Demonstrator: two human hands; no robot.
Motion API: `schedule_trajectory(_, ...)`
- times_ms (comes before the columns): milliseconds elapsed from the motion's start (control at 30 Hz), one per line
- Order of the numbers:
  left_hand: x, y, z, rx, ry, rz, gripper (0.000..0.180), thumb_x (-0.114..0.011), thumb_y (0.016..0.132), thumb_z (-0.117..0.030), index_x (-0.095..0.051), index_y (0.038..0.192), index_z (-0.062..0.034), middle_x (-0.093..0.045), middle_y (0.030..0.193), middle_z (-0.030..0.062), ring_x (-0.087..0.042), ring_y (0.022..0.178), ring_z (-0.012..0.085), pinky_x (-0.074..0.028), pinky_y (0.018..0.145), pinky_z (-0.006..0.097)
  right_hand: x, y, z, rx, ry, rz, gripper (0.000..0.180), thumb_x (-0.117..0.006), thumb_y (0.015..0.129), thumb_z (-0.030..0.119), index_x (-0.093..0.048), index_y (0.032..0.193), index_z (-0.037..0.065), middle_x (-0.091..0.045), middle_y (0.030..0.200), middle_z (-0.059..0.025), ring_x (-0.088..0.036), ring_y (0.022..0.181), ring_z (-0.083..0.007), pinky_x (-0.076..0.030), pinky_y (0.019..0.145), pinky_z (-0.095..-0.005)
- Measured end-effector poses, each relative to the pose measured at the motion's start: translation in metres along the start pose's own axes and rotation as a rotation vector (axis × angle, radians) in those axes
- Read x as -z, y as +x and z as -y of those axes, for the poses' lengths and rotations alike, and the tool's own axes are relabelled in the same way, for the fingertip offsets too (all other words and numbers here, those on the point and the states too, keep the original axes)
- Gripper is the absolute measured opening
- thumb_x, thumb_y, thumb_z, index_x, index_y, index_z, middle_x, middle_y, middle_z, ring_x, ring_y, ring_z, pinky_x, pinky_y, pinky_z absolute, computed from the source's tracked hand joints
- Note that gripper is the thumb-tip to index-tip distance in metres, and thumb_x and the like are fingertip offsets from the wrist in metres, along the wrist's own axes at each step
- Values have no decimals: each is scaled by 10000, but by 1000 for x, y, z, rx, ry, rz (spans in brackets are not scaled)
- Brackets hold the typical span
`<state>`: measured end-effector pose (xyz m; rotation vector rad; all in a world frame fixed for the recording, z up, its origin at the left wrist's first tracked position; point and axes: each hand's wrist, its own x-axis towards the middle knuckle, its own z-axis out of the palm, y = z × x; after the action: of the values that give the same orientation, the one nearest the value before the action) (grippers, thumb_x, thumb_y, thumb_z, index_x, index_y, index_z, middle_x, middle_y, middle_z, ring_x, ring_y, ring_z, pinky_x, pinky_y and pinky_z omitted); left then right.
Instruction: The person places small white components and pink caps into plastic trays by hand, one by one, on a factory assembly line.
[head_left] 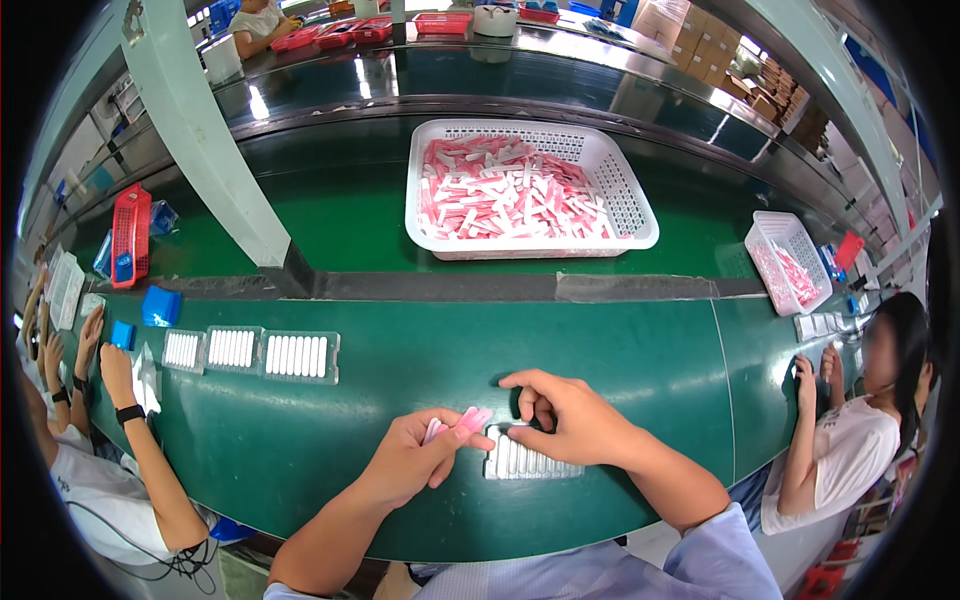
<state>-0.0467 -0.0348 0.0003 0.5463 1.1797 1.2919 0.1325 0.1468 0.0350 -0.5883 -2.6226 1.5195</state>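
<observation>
Fingers (440, 450) of the left hand (405, 462) pinch pink-and-white pieces (474, 420) just left of the clear tray (492, 472).
Right hand (575, 420), fingers wide, hangs over the tray, so the pieces seem held for easy reach; the far white basket (530, 243) likely keeps loose stock (510, 190) off the near bench (620, 340).

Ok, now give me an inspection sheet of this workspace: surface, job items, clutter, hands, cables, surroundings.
Surface: green tabletop, shiny, with a seam at right.
Job items: clear slotted tray beneath the right hand; three filled trays at left; white basket heaped with pink-and-white sticks.
Clutter: blue item behind the filled trays.
Hands: left hand pinches pink-and-white pieces; right appears empty, fingers bent.
Cables: dark loops at lower left.
Surroundings: co-workers both sides; pale post at left.
</observation>
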Motion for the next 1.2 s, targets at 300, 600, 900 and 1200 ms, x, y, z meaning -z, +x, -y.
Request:
schedule_trajectory(300,-7,-4,0,-37,9,-29,244,-628,1053,-186,-725,1111,30,-780,1001,121,-413,467,27,-339,434,211,-13,0,-7,87,452,-470,104,-751,962,94,-759,919,0,-640,703,72,-485,614,4,-389,538,-223)
schedule_trajectory(600,-10,-3,-2,-62,48,-72,234,-631,1051,-176,-727,1140,18,-778,986,103,-427,481,23,-347,436,202,-5,-29,-2,270,-46,-256,91,-755,839,66,-665,847,56,-632,690,-38,-600,595,-160,-483,553,-298)
schedule_trajectory(900,-4,-1,2,-31,98,-68,262,-630,1052,-204,-734,1178,1,-784,987,55,-449,499,21,-372,453,199,2,-26,-5,-5,60,-142,151,-762,852,124,-666,948,57,-617,712,-39,-600,601,-185,-494,564,-330)
schedule_trajectory(1200,-3,0,5,-53,75,-44,258,-621,1057,-198,-734,1173,3,-778,972,46,-441,499,21,-360,450,198,-6,-15,-20,272,-361,-156,188,-776,876,137,-731,1041,59,-632,705,-32,-614,604,-143,-452,544,-310)
